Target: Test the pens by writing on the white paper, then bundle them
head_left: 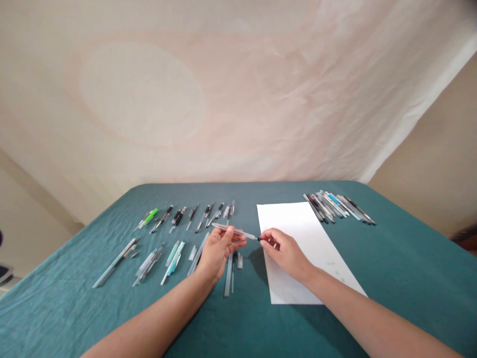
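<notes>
My left hand point(219, 246) pinches the clear barrel of a pen point(244, 233), which is held nearly level above the table. At the pen's right end, the fingertips of my right hand point(282, 251) close on a small black part, perhaps its tip or grip; the fingers partly cover it. Beneath my right hand lies a white sheet of paper point(298, 283) with faint marks near its lower right. Under and beside my left hand are clear pen parts, including a long clear tube point(228, 278) and a short clear cap point(240, 261).
Taken-apart pens lie in two rows on the left, among them a bright green piece point(150, 218) and a turquoise barrel point(175, 261). A bunch of several pens point(337, 206) rests at the back right. A green cloth point(149, 303) covers the table, with a pale hanging sheet point(238, 99) behind.
</notes>
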Tool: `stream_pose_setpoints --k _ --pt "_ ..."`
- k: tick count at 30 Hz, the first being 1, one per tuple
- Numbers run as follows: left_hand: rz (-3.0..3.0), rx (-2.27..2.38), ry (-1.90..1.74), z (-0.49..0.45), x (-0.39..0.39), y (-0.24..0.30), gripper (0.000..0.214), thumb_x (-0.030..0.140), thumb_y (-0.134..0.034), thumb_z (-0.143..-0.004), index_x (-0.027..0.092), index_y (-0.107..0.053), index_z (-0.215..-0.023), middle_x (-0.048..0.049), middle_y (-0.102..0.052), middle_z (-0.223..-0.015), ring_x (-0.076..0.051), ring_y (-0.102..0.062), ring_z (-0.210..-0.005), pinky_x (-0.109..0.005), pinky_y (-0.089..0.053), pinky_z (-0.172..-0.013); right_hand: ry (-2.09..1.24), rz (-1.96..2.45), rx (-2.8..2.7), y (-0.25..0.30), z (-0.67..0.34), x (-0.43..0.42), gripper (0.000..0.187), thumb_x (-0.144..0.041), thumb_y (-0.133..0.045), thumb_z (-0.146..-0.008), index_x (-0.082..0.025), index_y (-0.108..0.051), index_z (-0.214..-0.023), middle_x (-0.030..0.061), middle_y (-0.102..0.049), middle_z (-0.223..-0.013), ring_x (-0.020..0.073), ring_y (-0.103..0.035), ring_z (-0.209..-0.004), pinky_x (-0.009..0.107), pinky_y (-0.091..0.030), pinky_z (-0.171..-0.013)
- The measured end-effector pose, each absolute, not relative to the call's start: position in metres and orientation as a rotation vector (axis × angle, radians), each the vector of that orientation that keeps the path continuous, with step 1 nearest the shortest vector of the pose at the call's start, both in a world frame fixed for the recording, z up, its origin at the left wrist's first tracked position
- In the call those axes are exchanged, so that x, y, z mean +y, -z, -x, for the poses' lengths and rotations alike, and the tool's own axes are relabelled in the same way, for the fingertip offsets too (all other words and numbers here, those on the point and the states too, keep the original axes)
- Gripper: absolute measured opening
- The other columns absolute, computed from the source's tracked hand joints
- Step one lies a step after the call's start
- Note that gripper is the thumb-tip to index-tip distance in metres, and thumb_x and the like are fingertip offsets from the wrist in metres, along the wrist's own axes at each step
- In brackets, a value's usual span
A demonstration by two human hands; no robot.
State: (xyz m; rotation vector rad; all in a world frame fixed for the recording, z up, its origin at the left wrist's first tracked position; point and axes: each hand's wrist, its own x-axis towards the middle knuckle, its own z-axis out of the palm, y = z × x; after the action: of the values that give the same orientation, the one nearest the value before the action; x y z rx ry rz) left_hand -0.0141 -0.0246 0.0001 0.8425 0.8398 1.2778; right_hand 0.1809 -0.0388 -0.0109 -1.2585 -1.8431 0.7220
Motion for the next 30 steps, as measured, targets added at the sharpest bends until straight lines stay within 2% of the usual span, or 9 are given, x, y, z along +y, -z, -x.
stream_pose_setpoints --k 11,21,30 --pt "-0.874 0.871 -1.255 0.009 -0.028 0.003 0.023 0.029 -0.066 -0.079 0.013 -0.052 -0.088 -0.0077 -0.067 -0.087 -0.017 -0.066 -0.076 -0.035 -0.056 -0.074 -0.57 1.274 -1.919 0.01 -0.181 -0.042 0.012 -0.026 -0.05 -0.086 -0.022 -0.058 -0.094 0.001 -0.063 -0.083 0.0128 -0.057 -0.067 0.025 -0.044 -0.063" --pt "-0.703 0.857 -1.175 0.006 -0.032 -0.001 0.013 0.021 -0.059 -0.085 0.01 -0.054 -0.085 -0.0149 -0.069 -0.087 -0.021 -0.068 -0.084 -0.031 -0.056 -0.078 -0.41 1.236 -1.911 0.011 -0.181 -0.043 0.016 -0.026 -0.046 -0.089 -0.022 -0.056 -0.101 0.0042 -0.064 -0.094 0.0146 -0.061 -0.075 0.026 -0.046 -0.067" --pt "-0.691 0.844 -1.164 0.005 -0.035 -0.004 0.011 0.019 -0.059 -0.085 0.008 -0.055 -0.083 -0.0156 -0.069 -0.09 -0.022 -0.067 -0.089 -0.031 -0.056 -0.08 -0.417 1.22 -1.9 0.014 -0.183 -0.042 0.015 -0.029 -0.045 -0.092 -0.023 -0.055 -0.101 0.0012 -0.064 -0.088 0.0131 -0.061 -0.075 0.024 -0.046 -0.067"
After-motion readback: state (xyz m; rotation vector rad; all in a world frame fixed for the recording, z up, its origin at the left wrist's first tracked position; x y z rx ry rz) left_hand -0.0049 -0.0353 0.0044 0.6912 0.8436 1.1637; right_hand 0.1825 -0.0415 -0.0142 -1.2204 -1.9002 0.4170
